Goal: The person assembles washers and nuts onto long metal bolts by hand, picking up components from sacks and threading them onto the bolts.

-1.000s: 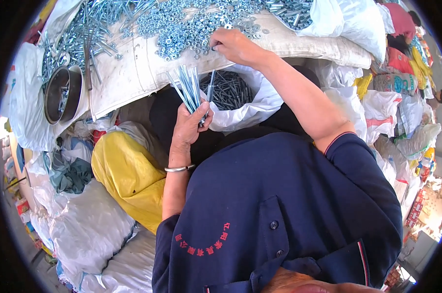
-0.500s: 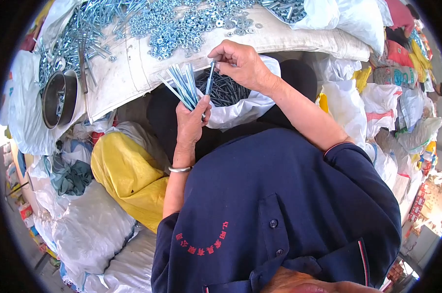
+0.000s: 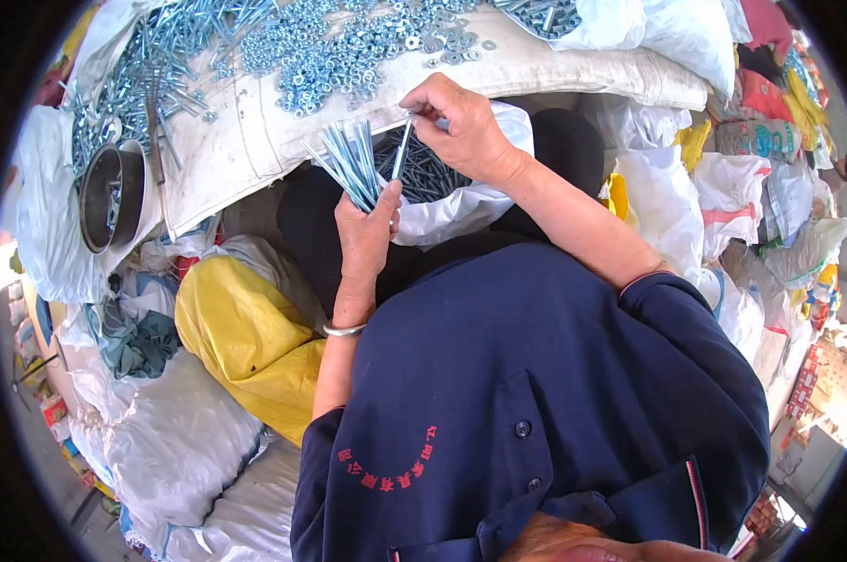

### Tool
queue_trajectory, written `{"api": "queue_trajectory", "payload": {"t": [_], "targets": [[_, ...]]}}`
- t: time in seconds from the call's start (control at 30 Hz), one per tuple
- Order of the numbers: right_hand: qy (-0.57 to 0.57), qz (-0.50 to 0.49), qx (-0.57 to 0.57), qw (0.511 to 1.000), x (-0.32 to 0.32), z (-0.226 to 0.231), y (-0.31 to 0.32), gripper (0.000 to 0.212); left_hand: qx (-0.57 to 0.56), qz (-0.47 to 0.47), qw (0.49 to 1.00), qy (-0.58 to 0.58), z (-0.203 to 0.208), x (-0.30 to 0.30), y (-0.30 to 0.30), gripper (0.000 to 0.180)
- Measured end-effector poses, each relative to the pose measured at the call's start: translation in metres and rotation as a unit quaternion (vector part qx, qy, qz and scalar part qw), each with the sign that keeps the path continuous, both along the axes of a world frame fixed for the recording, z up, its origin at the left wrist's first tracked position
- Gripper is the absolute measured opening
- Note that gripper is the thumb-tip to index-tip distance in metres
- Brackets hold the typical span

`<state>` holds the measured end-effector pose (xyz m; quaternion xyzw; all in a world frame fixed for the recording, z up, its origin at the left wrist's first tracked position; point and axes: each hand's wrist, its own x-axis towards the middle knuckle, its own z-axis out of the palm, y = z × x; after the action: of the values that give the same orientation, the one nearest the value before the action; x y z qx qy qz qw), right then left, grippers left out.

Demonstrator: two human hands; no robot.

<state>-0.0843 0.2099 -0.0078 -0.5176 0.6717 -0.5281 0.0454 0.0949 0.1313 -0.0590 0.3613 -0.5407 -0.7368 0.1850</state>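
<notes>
My left hand [image 3: 367, 234] is closed round the lower ends of a fanned bundle of long silver bolts [image 3: 350, 161], which point up and away from me. One single bolt [image 3: 402, 150] stands apart at the bundle's right, its lower end by my left thumb. At its top end, the fingers of my right hand [image 3: 465, 131] are pinched together; the fingertips partly hide that end. Just beneath both hands, a white bag [image 3: 461, 214] sits between my knees, holding many dark, thin screw-like pieces [image 3: 428, 180].
Ahead, a cloth-covered table [image 3: 241, 155] bears heaps of silver washers and nuts [image 3: 325, 56] and long bolts [image 3: 175, 66]. A dark metal bowl [image 3: 95, 201] rests at its left edge. Yellow sacking [image 3: 241, 314] and white sacks [image 3: 170, 431] lie left; more bags [image 3: 662, 206] crowd the right.
Both hands keep nearly the same pose, with the bundle still in the left. The right hand has shifted very slightly, and the table edge sits a little higher in the picture.
</notes>
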Motion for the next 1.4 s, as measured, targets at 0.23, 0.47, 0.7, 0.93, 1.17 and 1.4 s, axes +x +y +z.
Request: {"api": "queue_trajectory", "payload": {"t": [0.23, 0.47, 0.7, 0.93, 1.17, 1.4], "targets": [[-0.034, 0.010, 0.012, 0.999, 0.002, 0.000, 0.003, 0.022, 0.020, 0.009, 1.000, 0.015, 0.007, 0.002, 0.002, 0.021], [0.013, 0.001, 0.001, 1.000, 0.003, -0.001, 0.006, 0.022, -0.036, 0.004, 0.999, 0.010, 0.005, 0.004, 0.001, 0.021], [0.146, 0.020, -0.012, 0.989, 0.006, 0.001, 0.010, 0.025, -0.071, -0.003, 0.997, 0.004, 0.009, 0.004, 0.001, 0.023], [0.272, -0.073, 0.019, 0.959, -0.044, -0.002, -0.004, 0.020, -0.048, 0.017, 0.998, 0.026, 0.012, 0.003, 0.002, 0.022], [0.358, -0.085, 0.151, 0.918, -0.078, -0.024, -0.023, 0.014, -0.021, 0.022, 1.000, 0.003, 0.009, -0.004, 0.002, 0.024], [-0.123, 0.042, 0.118, 0.985, -0.051, -0.003, -0.011, 0.019, -0.003, 0.039, 0.999, 0.002, 0.014, -0.005, -0.001, 0.025]]}}
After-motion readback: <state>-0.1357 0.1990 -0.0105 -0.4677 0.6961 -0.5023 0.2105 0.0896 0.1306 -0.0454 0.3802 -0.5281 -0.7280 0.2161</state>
